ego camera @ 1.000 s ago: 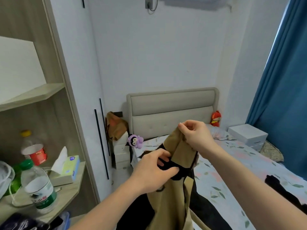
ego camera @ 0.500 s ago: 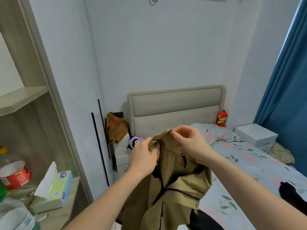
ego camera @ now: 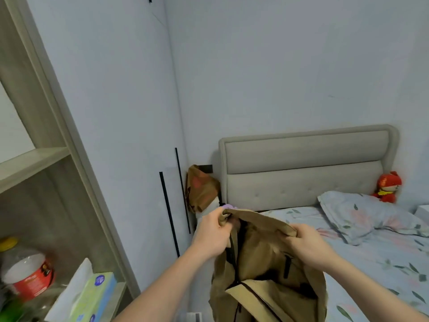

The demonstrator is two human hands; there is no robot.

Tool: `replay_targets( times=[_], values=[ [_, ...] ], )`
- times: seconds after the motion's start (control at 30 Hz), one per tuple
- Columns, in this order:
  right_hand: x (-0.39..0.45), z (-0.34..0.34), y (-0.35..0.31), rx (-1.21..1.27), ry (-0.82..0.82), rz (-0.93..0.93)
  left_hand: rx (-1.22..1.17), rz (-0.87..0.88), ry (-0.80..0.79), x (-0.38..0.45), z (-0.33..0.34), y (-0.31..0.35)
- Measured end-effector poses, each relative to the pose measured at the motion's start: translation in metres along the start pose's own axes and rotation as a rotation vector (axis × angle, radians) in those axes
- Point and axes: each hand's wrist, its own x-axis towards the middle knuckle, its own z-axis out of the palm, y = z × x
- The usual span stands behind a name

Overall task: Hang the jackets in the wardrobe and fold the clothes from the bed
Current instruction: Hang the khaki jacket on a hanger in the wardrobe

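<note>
**Jacket held up by both hands at the bedside**

Jacket (ego camera: 262,263), tan with dark lining and dark zips, hung in the air between the two hands, its top edge stretched from one to the other and its body drooping below, past the bottom of the view. The left hand (ego camera: 212,233) had its fingers curled round the left end of that edge, bunching the cloth. The right hand (ego camera: 306,246) gripped the right end, thumb over the fabric and fingers curled beneath.

The garment hung in front of the near left corner of the bed (ego camera: 383,263), whose floral sheet ran away to the right. A floral pillow (ego camera: 362,214) lay at the head end against the grey padded headboard (ego camera: 304,173), and a red doll (ego camera: 388,187) sat at its far right corner. A brown bag (ego camera: 200,189) stood between the headboard and the white wardrobe doors (ego camera: 111,126). On the open shelf (ego camera: 27,163) at the left edge, lower tier, stood a red-labelled jar (ego camera: 25,270) and a tissue box (ego camera: 92,296).
</note>
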Motion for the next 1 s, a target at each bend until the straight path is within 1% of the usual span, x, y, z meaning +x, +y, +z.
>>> replay_targets(
  times=[0.1,0.17,0.3,0.37,0.47,0.57,0.7,0.77,0.93,1.0],
  values=[
    [0.039,0.002,-0.011,0.084,0.038,-0.022,0.137,-0.13,-0.063,0.023,-0.02,-0.025],
    [0.064,0.007,-0.02,0.121,0.024,-0.032,0.191,-0.173,-0.091,0.037,-0.031,-0.038],
    [0.106,0.022,-0.034,0.151,0.002,-0.02,0.273,-0.227,-0.051,0.072,-0.054,-0.053],
    [0.124,0.025,-0.039,0.179,-0.004,-0.004,0.354,-0.258,-0.027,0.095,-0.063,-0.061],
    [0.153,0.022,-0.046,0.181,-0.038,-0.022,0.556,-0.258,-0.028,0.133,-0.072,-0.077],
    [0.187,0.02,-0.047,0.146,-0.107,-0.02,0.868,-0.229,-0.065,0.178,-0.078,-0.097],
    [0.231,0.02,-0.05,0.162,-0.132,0.011,1.299,-0.222,-0.17,0.24,-0.089,-0.133],
    [0.253,0.023,-0.048,0.147,-0.154,0.022,1.456,-0.244,-0.247,0.27,-0.092,-0.154],
    [0.313,0.039,-0.03,0.107,-0.185,0.064,1.646,-0.405,-0.436,0.335,-0.091,-0.216],
    [0.336,0.048,-0.024,0.099,-0.197,0.076,1.695,-0.439,-0.506,0.351,-0.089,-0.237]
  ],
)
